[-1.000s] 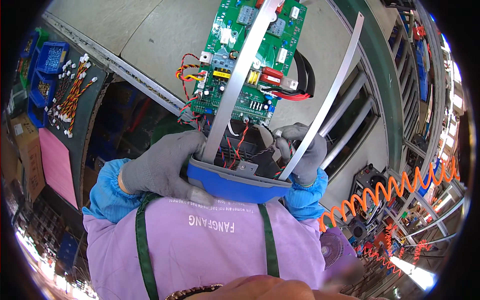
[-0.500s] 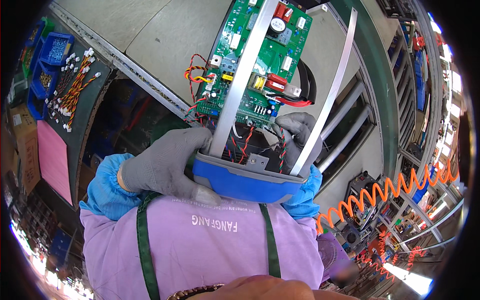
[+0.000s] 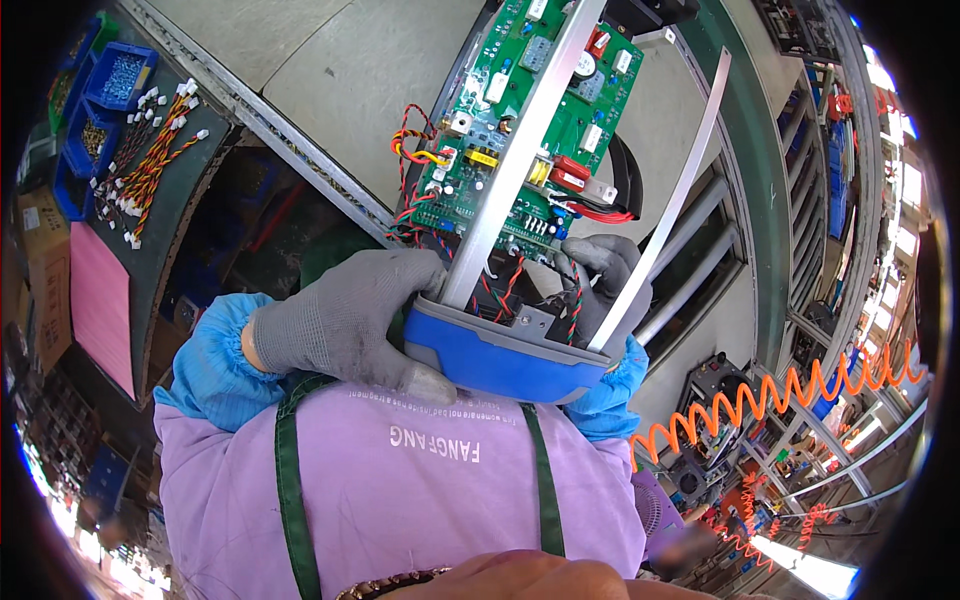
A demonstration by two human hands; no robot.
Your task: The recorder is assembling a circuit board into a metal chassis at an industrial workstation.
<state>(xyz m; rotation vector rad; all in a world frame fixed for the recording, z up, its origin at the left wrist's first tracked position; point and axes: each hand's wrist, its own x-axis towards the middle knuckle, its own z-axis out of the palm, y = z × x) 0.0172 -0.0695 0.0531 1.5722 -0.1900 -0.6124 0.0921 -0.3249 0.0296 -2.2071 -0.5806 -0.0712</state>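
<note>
A blue-and-grey plastic end panel point(image 3: 500, 358) lies across the front of my body. My left hand point(image 3: 350, 315), in a grey glove, is closed on its left end, thumb along the near face. Beyond the panel is a green circuit board point(image 3: 520, 130) with wires at its near edge. A flat metal bar point(image 3: 520, 160) crosses over the board, and a thinner metal strip point(image 3: 680, 190) rises from the panel's right end. My gloved right hand point(image 3: 608, 275) is behind that strip, fingers curled beside a twisted red-green wire point(image 3: 575, 305); what they grip is hidden.
On the left bench are cable bundles with white connectors point(image 3: 150, 170), blue parts bins point(image 3: 118, 78) and a pink sheet point(image 3: 100, 305). An orange coiled hose point(image 3: 740, 415) hangs at the right. Metal rollers point(image 3: 690, 235) lie beyond my right hand.
The panel, board and metal bars have shifted a little to the right in the view, with both hands moving along. My left hand keeps its hold on the panel's left end.
</note>
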